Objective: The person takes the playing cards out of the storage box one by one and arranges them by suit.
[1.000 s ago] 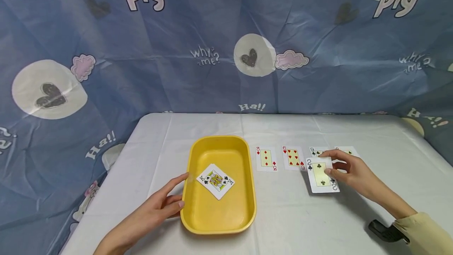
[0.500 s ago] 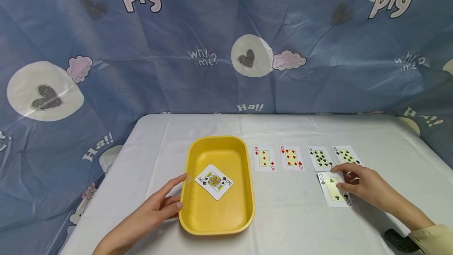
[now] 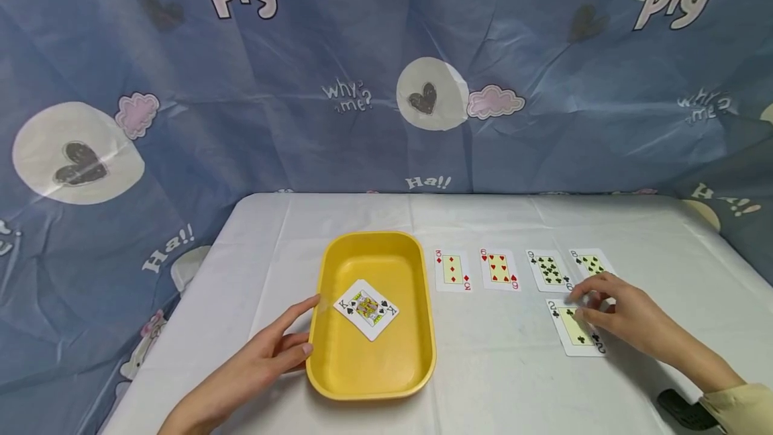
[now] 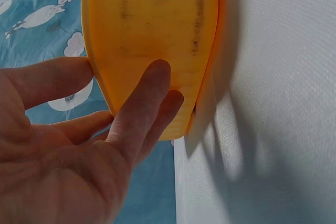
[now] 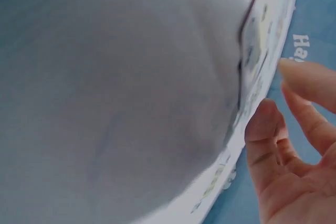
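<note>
My left hand [image 3: 260, 361] touches the left side of a yellow tray [image 3: 371, 384] with its extended fingers. In the left wrist view, fingertips lie against the outer wall of the tray [image 4: 152, 30]. Inside the tray is a king of spades [image 3: 366, 309]. Over the right part of a two of clubs [image 3: 568, 334] hovers my right hand [image 3: 625, 317]. That card lies face up below the nine of clubs [image 3: 549, 270]. The right wrist view shows my right hand [image 5: 294, 150] with thumb and fingertips apart, nothing between them.
A row of face-up cards runs right of the tray: a three of diamonds [image 3: 452, 270], a six of hearts [image 3: 500, 270], the nine, and an eight [image 3: 592, 262] of a black suit. They lie on a white-covered table [image 3: 483, 381]. Blue printed cloth [image 3: 362, 146] hangs behind.
The right hand has carried the two of clubs right and toward the near edge, laid it below the nine, and let go. The left hand stays at the tray.
</note>
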The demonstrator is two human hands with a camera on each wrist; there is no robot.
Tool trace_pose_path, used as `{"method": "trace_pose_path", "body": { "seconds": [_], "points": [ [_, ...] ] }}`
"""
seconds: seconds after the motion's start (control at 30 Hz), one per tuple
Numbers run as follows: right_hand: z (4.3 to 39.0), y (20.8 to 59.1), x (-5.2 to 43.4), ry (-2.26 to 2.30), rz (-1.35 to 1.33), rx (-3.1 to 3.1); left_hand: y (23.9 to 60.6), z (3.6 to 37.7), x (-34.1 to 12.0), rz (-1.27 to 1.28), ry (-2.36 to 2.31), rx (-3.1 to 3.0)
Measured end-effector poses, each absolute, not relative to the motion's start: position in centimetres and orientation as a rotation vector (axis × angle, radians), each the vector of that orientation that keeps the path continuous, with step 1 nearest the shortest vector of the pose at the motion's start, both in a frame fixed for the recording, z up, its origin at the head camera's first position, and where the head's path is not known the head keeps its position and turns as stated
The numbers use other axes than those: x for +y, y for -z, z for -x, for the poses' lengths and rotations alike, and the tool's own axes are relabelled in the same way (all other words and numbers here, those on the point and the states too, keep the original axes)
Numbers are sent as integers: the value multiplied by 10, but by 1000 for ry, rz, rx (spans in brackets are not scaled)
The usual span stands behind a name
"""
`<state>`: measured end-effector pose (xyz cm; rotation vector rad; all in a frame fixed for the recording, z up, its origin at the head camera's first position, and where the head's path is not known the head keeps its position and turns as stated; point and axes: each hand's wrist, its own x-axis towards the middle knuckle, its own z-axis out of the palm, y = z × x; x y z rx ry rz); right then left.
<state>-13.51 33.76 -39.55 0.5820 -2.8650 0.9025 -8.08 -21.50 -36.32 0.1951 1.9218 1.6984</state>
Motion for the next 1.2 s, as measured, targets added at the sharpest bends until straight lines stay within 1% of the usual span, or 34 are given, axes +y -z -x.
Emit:
{"method": "trace_pose_path", "body": {
  "seconds": [0.37, 0.7, 1.0, 1.2],
  "points": [
    [133, 385, 319, -998, -670, -2788, 362, 80, -215, -212, -1695, 1934],
    [134, 377, 297, -939, -741, -2759, 362, 80, -214, -192, -1692, 1937],
    [140, 370, 269, -1037, -885, -2684, 360, 79, -214, -221, -1698, 1938],
    [142, 368, 249, -1187, -920, -2659, 361, 78, -215, -211, -1689, 1942]
  ]
}}
